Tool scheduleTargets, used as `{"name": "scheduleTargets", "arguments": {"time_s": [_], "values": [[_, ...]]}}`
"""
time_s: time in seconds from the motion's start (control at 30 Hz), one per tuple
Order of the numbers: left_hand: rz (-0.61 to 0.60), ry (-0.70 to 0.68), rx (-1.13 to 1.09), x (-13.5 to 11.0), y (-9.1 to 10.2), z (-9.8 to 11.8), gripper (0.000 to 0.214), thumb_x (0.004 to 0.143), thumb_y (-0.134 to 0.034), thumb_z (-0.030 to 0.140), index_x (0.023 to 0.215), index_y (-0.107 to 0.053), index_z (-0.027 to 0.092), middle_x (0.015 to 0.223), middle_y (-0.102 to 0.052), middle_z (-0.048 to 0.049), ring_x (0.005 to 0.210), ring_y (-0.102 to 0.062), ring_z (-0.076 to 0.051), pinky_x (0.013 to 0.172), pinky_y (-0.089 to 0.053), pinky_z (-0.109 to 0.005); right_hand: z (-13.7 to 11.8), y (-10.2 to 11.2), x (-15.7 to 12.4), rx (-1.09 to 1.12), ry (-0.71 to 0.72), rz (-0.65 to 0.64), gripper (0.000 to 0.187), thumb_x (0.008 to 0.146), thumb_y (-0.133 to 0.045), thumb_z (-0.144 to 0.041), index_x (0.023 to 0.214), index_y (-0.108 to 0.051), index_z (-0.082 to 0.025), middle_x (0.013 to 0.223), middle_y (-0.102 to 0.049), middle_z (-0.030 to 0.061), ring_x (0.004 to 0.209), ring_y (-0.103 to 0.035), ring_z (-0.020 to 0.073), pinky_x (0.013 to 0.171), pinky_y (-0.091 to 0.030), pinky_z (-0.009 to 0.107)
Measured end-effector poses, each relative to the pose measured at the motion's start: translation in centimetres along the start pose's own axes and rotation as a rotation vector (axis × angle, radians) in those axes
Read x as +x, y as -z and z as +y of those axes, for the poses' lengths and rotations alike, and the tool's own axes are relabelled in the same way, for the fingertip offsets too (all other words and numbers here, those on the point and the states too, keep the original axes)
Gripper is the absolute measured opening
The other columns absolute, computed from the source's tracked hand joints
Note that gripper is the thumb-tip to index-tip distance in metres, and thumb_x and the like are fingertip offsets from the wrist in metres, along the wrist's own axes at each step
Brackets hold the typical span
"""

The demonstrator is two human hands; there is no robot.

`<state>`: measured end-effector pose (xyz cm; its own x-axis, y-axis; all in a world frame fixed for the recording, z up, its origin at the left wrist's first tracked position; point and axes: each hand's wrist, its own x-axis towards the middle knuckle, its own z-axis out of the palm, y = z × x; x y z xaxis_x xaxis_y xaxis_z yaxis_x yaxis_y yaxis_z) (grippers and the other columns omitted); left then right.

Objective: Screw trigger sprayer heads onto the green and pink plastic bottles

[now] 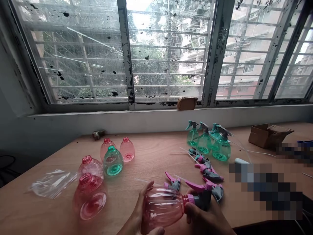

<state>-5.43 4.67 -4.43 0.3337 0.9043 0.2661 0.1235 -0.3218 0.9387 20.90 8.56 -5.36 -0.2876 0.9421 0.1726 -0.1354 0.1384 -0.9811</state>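
Observation:
A pink see-through spray bottle (162, 207) lies on its side between my two hands at the front of the table. My left hand (139, 212) is wrapped round the bottle's body near its base. At the neck, my right hand (201, 217) grips the pink collar of the grey and pink spray head (202, 199), which sits at the bottle's mouth. Whether the collar is fully threaded on, I cannot tell. Just beyond the bottle lie loose pink and grey spray heads (210, 174), some with thin clear tubes.
Pink bottles without heads (90, 195) and a green one (113, 161) stand at left, beside a clear plastic bag (52, 184). Green spray bottles with heads (204, 142) stand at the back. A cardboard box (262, 137) and white cable (259, 152) are at right; windows (168, 52) rise behind.

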Motion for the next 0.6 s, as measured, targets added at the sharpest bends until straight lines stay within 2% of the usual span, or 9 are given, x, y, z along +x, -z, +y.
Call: {"name": "scheduleTargets", "arguments": {"time_s": [0.07,0.13,0.2,0.3,0.43,0.53,0.6], "values": [[0.020,0.033,-0.025,0.1,0.2,0.2,0.096,0.083,-0.073,0.063,0.158,-0.020,0.032,0.164,-0.035,-0.0116,0.152,-0.031,-0.036,0.125,-0.023,-0.050,0.0,0.0,0.0,-0.020,0.003,-0.002,0.054,0.078,-0.083,-0.065,0.083,-0.071,-0.013,0.057,-0.074,0.0087,0.049,-0.063,0.0197,0.048,-0.046,0.026],[0.054,0.073,-0.029,0.4,0.5,0.1,0.084,0.088,-0.060,0.070,0.155,-0.030,0.028,0.165,-0.035,-0.0141,0.153,-0.029,-0.035,0.126,-0.020,-0.052,0.0,0.0,0.1,-0.025,0.008,-0.003,0.054,0.078,-0.083,-0.065,0.083,-0.071,-0.013,0.057,-0.073,0.0084,0.049,-0.063,0.0201,0.048,-0.046,0.026],[0.076,0.104,-0.027,0.5,0.7,0.0,0.074,0.094,-0.052,0.070,0.151,-0.035,0.027,0.165,-0.036,-0.0154,0.153,-0.030,-0.035,0.126,-0.017,-0.055,0.1,0.0,0.1,-0.010,0.008,-0.006,0.053,0.078,-0.084,-0.063,0.084,-0.071,-0.012,0.057,-0.073,0.0080,0.048,-0.063,0.0196,0.047,-0.045,0.026],[0.041,0.098,-0.034,0.4,0.7,-0.1,0.079,0.091,-0.063,0.064,0.153,-0.029,0.029,0.166,-0.034,-0.0140,0.153,-0.029,-0.035,0.127,-0.017,-0.054,0.1,-0.1,0.1,0.011,0.009,0.003,0.053,0.079,-0.084,-0.063,0.084,-0.071,-0.012,0.057,-0.072,0.0075,0.048,-0.063,0.0197,0.048,-0.046,0.026],[-0.028,0.001,-0.009,-0.1,0.3,-0.5,0.099,0.084,-0.079,0.050,0.158,-0.017,0.033,0.165,-0.033,-0.0111,0.154,-0.027,-0.036,0.128,-0.018,-0.049,0.1,-0.1,0.1,0.028,0.017,0.019,0.053,0.078,-0.084,-0.063,0.086,-0.070,-0.012,0.057,-0.072,0.0070,0.049,-0.064,0.0203,0.048,-0.046,0.027],[-0.032,-0.050,0.028,-0.1,0.5,-1.1,0.105,0.080,-0.081,0.055,0.159,-0.015,0.034,0.168,-0.027,-0.0115,0.155,-0.024,-0.038,0.127,-0.016,-0.052,-0.1,-0.2,0.0,0.042,0.004,0.020,0.052,0.078,-0.086,-0.061,0.087,-0.069,-0.012,0.057,-0.072,0.0067,0.049,-0.063,0.0189,0.049,-0.045,0.026],[-0.031,-0.015,0.007,0.1,0.7,-1.3,0.101,0.080,-0.075,0.065,0.158,-0.018,0.033,0.169,-0.024,-0.0128,0.154,-0.025,-0.039,0.126,-0.018,-0.056,-0.3,-0.3,-0.1,0.050,-0.005,0.017,0.053,0.076,-0.086,-0.062,0.085,-0.068,-0.013,0.058,-0.071,0.0063,0.050,-0.064,0.0192,0.049,-0.045,0.026]]}}
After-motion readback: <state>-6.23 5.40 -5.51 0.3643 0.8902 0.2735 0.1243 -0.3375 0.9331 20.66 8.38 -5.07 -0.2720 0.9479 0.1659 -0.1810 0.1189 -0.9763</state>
